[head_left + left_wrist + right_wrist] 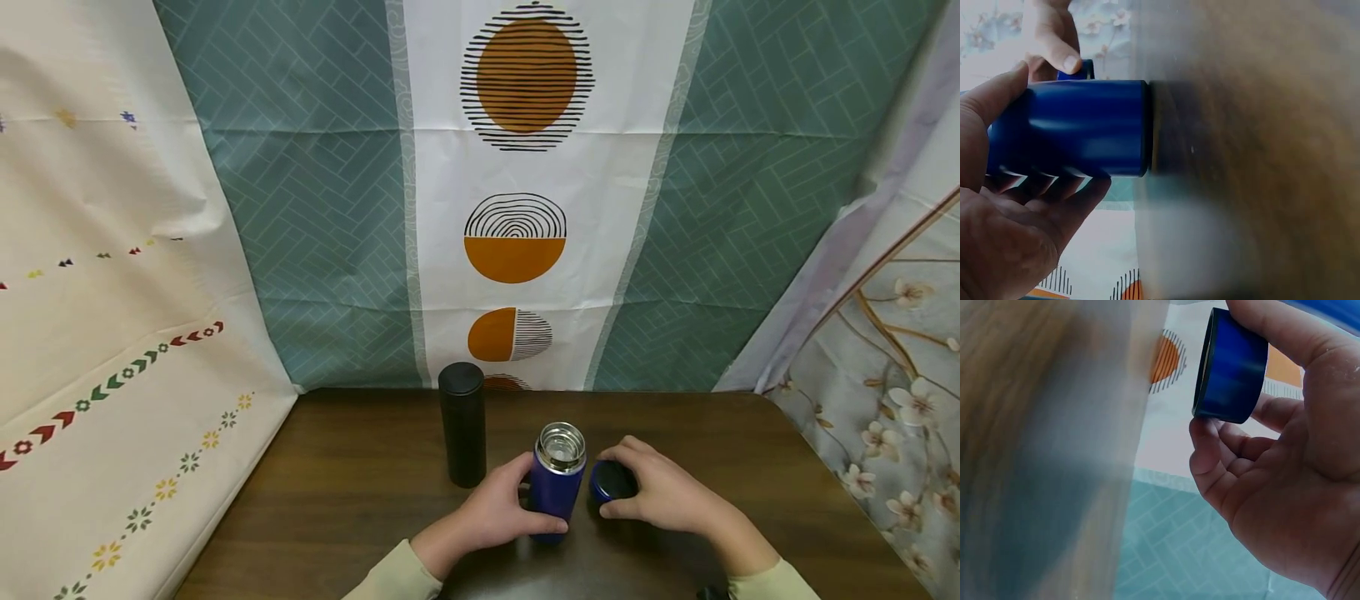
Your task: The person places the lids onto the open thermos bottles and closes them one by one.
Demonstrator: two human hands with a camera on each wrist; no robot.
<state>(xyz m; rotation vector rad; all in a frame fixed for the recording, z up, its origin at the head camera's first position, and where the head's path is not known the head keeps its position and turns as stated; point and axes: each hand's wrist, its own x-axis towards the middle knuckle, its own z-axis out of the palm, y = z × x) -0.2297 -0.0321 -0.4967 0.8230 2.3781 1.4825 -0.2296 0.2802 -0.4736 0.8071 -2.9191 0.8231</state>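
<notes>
The left hand [506, 507] has its grip curved round a blue insulated bottle [555, 500], the thumb on one side and the fingers along the other, parted to the bottle's width. The right hand [663, 493] pinches a small blue screw lid [615, 481] by its side wall between thumb and fingertips, its grip parted only as far as the lid is wide. The lid is clear of the tabletop [337, 475], just beside the bottle, its dark flat top facing up.

The bottle is upright and uncapped, showing a shiny steel mouth [561, 447]; whether its base touches the tabletop I cannot tell. Beyond the left hand, near the back edge, a tall black flask [462, 427] stands upright with its cap on.

Behind the dark wood hangs a teal-and-white cloth [300, 183] printed with orange circles. A cream cloth [97, 333] with small coloured motifs hangs at the left, a floral cloth [892, 450] at the right.
</notes>
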